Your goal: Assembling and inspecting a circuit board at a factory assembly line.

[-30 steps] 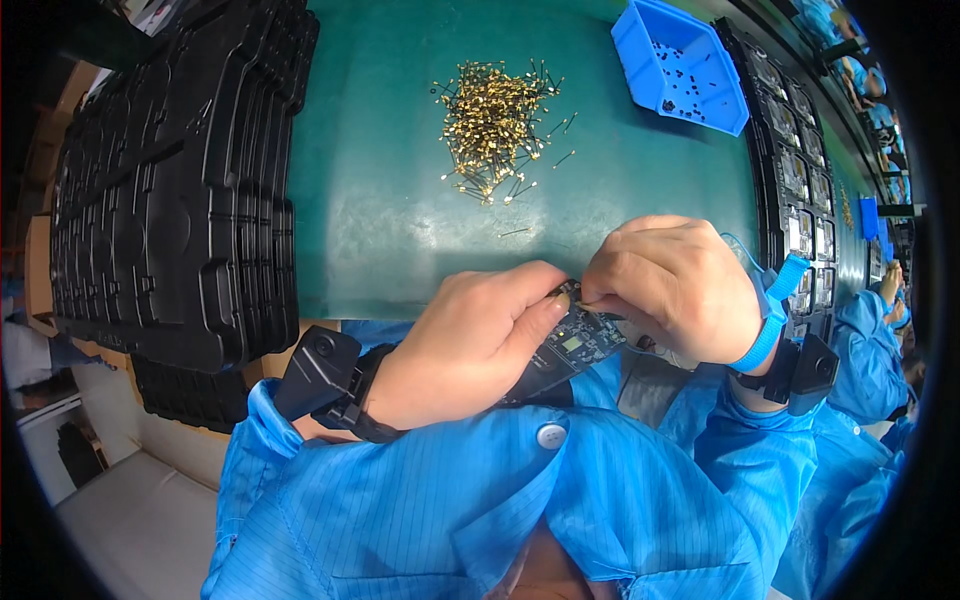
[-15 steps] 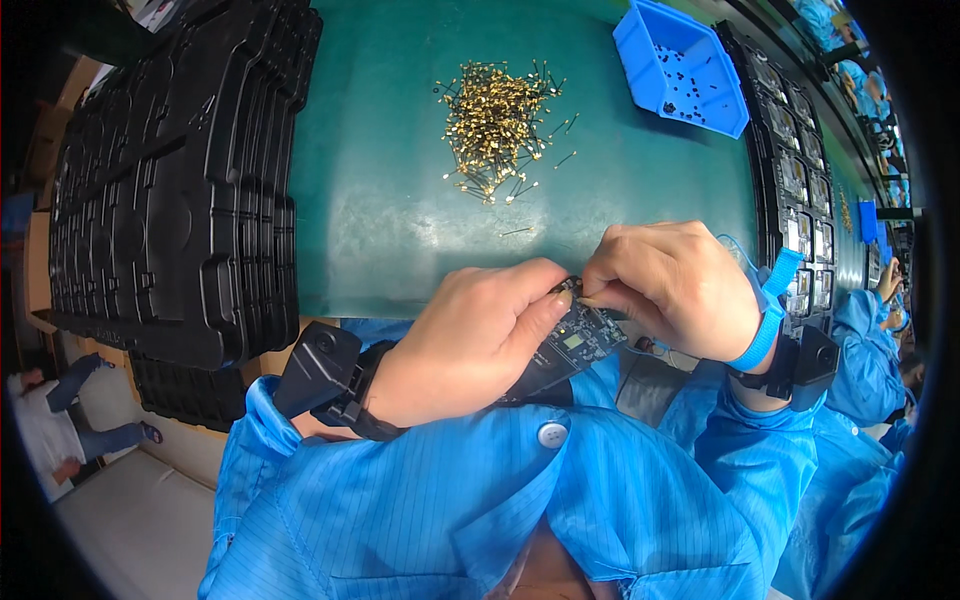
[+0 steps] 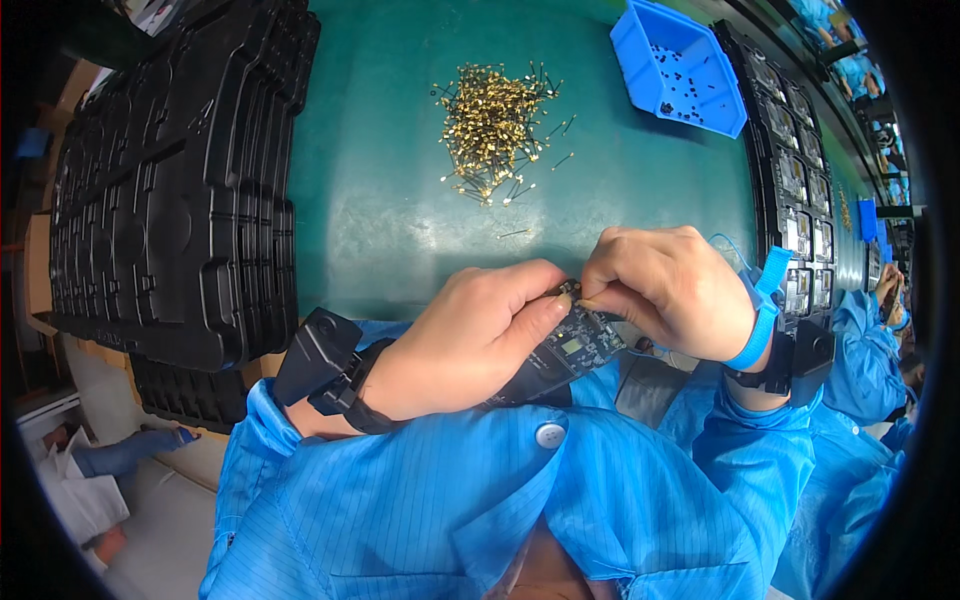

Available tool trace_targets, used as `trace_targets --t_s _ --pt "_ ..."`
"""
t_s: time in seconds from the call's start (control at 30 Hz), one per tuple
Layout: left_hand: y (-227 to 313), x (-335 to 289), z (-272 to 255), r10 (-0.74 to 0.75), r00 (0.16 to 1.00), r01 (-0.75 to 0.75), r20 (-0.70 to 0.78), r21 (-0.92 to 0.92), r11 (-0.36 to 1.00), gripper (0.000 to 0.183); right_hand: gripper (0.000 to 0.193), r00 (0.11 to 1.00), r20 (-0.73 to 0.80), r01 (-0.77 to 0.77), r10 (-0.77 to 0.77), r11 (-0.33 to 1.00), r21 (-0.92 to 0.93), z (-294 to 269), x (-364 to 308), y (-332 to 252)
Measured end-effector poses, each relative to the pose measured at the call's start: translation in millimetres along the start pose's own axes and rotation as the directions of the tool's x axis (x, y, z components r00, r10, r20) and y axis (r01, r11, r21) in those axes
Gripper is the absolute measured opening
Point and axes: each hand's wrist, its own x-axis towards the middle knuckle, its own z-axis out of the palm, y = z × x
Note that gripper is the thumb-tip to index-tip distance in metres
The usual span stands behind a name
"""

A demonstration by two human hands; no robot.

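Note:
A dark circuit board (image 3: 578,348), fixed to a flat black part, is held at an angle close to my body by my left hand (image 3: 475,345). The thumb and fingers of that hand close on its upper edge. My right hand (image 3: 680,288) pinches at the same edge, its fingertips right beside the left thumb; whatever is between them is too small to make out. Beyond both hands lies a pile of short black cables with gold ends (image 3: 492,130). One loose cable (image 3: 514,234) rests nearer to me.
Tall stacked black trays (image 3: 180,200) stand at the left edge of the green tabletop (image 3: 380,200). A blue bin (image 3: 722,120) with small black pieces sits far right, beside a black compartment tray (image 3: 800,215). A blue wrist strap (image 3: 765,315) circles my right wrist. People are on both sides.
My hands and the board have barely moved. At the far left, the person on the floor has shifted position.

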Motion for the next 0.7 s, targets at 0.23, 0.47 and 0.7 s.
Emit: trace_targets --t_s 0.23,0.47,0.7 --pt "2.0 4.7 -5.6 0.04 0.999 -0.037 -0.026 0.114 0.993 0.016 0.012 0.985 -0.101 -0.125 0.139 0.983 0.132 3.6 -7.4 7.5" --pt "5.5 7.0 -9.3 0.029 0.998 -0.041 0.054 0.216 0.976 0.017 0.009 0.981 -0.071 -0.15 0.179 0.942 0.3 11.9 -9.8 5.9" --pt "3.5 6.5 -6.7 0.053 0.998 -0.061 0.042 0.219 0.974 0.016 0.007 0.989 0.003 -0.144 0.15 0.949 0.28 8.2 -8.4 7.1"
